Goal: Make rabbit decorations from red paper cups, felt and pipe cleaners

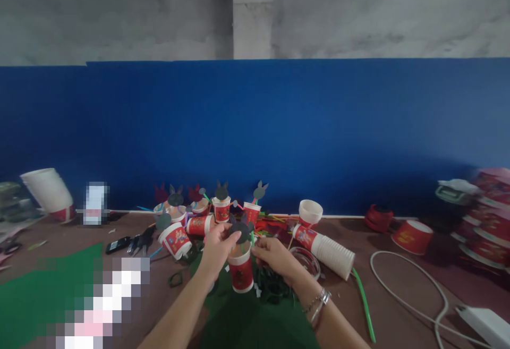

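Note:
A red paper cup (241, 275) with a white rim stands upright in front of me on a green sheet. Above its rim is a dark paper cutout with pointed ears (239, 231). My left hand (218, 245) pinches the cutout's left side between thumb and fingers. On the right, my right hand (274, 254) has its fingers pressed together beside a green straw piece (252, 237) at the cup's rim; whether it grips the straw is too small to tell. Dark paper scraps (273, 284) lie under my right hand.
Behind my hands are several decorated cups (222, 209). A cup stack (333, 254) lies to the right, near a green balloon-like strip (363, 306) and a white cable (414, 297). Scissors (141, 240) lie left. More red containers (488, 232) stand far right.

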A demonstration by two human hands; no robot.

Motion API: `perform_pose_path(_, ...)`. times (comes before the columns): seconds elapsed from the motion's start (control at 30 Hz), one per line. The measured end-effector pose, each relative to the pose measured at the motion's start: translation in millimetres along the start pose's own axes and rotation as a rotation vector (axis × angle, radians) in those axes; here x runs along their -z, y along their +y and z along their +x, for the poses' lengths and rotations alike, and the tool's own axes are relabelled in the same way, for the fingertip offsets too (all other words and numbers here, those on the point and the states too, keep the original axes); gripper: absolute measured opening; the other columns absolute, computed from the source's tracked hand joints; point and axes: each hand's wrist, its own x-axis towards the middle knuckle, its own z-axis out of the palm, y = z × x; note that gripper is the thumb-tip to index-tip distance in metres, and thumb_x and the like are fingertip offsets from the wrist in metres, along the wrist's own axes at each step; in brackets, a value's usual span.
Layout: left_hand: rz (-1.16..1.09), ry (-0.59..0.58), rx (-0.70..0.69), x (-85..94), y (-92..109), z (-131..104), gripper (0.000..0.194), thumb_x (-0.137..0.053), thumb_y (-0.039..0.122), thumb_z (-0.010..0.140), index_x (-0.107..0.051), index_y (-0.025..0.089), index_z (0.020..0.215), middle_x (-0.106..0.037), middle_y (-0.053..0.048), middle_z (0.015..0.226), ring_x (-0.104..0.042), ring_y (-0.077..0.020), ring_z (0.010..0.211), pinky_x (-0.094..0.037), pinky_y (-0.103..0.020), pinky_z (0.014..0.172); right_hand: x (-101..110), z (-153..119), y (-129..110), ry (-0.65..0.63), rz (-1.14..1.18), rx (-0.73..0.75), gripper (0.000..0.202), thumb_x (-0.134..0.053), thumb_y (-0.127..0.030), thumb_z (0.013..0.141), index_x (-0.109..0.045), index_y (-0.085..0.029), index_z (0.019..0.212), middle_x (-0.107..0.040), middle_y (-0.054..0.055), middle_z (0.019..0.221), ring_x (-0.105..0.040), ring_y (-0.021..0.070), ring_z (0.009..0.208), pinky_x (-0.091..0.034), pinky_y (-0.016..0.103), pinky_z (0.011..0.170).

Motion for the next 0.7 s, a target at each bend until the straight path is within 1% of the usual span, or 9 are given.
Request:
perform_pose_path(0.1, -0.033, 0.006, -0.005, 0.1, -0.1, 0.6, 0.026, -0.073, 0.029, 0.059, -0.063, 0.014, 0.078, -0.07, -0.001, 0.066, -0.063, -0.015, 0.061, -0.048, -0.023, 0.061, 0.2, 0.7, 0.5, -0.008, 0.035, 0.014, 0.033, -0.061, -0.043, 0.072, -0.05, -0.016, 0.055, -0.055, -0.003, 0.046, -0.046, 0.0079, 0.044, -0.031, 0.021, 0.046)
perform_pose_path(0.2, -0.045, 0.031, -0.007, 2.6, -2.2, 3.1, 0.029, -0.074, 0.031, 0.06, -0.064, 0.014, 0.08, -0.071, -0.003, 0.069, -0.065, -0.017, 0.065, -0.049, -0.026, 0.065, 1.1, 2.0, 0.0, -0.008, 0.067, 0.016, 0.029, -0.062, -0.042, 0.071, -0.053, -0.016, 0.064, -0.057, -0.003, 0.049, -0.047, 0.0081, 0.044, -0.031, 0.02, 0.046)
perform_pose_path(0.27, -0.036, 0.051, -0.004, 4.9, -4.0, 5.0, 0.03, -0.073, 0.032, 0.06, -0.064, 0.013, 0.082, -0.071, -0.004, 0.07, -0.066, -0.0181, 0.066, -0.05, -0.027, 0.066, 2.5, 2.8, 0.5, -0.02, 0.105, 0.009, 0.027, -0.066, -0.039, 0.068, -0.056, -0.015, 0.074, -0.059, -0.003, 0.052, -0.051, 0.0093, 0.047, -0.034, 0.021, 0.048)
perform_pose_path(0.37, -0.02, 0.071, -0.006, 7.6, -6.5, 6.9, 0.03, -0.073, 0.032, 0.061, -0.064, 0.013, 0.082, -0.071, -0.004, 0.07, -0.066, -0.0189, 0.067, -0.05, -0.028, 0.067, 4.6, 2.9, 2.0, -0.041, 0.121, 0.003, 0.03, -0.071, -0.029, 0.062, -0.057, -0.014, 0.083, -0.059, -0.004, 0.055, -0.055, 0.0112, 0.051, -0.037, 0.021, 0.051)
perform_pose_path(0.47, -0.007, 0.076, -0.012, 8.4, -7.9, 7.5, 0.029, -0.072, 0.032, 0.062, -0.064, 0.013, 0.081, -0.071, -0.004, 0.07, -0.066, -0.0188, 0.068, -0.049, -0.028, 0.067, 4.8, 2.1, 2.7, -0.062, 0.093, 0.012, 0.031, -0.072, -0.025, 0.061, -0.057, -0.014, 0.085, -0.06, -0.004, 0.055, -0.055, 0.0114, 0.052, -0.038, 0.021, 0.051)
perform_pose_path(0.6, 0.002, 0.071, -0.006, 7.6, -8.6, 7.8, 0.029, -0.071, 0.031, 0.062, -0.064, 0.013, 0.082, -0.071, -0.004, 0.072, -0.066, -0.0196, 0.069, -0.05, -0.029, 0.067, 3.3, 3.4, 2.7, -0.03, 0.094, 0.012, 0.029, -0.071, -0.03, 0.064, -0.057, -0.014, 0.083, -0.059, -0.004, 0.055, -0.054, 0.011, 0.051, -0.039, 0.022, 0.053)
perform_pose_path(0.7, 0.008, 0.064, -0.007, 6.8, -7.7, 7.3, 0.027, -0.072, 0.031, 0.062, -0.063, 0.014, 0.08, -0.07, -0.004, 0.069, -0.065, -0.0195, 0.067, -0.05, -0.029, 0.067, 4.5, 4.1, 3.3, 0.016, 0.089, 0.009, 0.031, -0.072, -0.034, 0.063, -0.057, -0.015, 0.081, -0.059, -0.003, 0.058, -0.055, 0.0119, 0.055, -0.041, 0.023, 0.055)
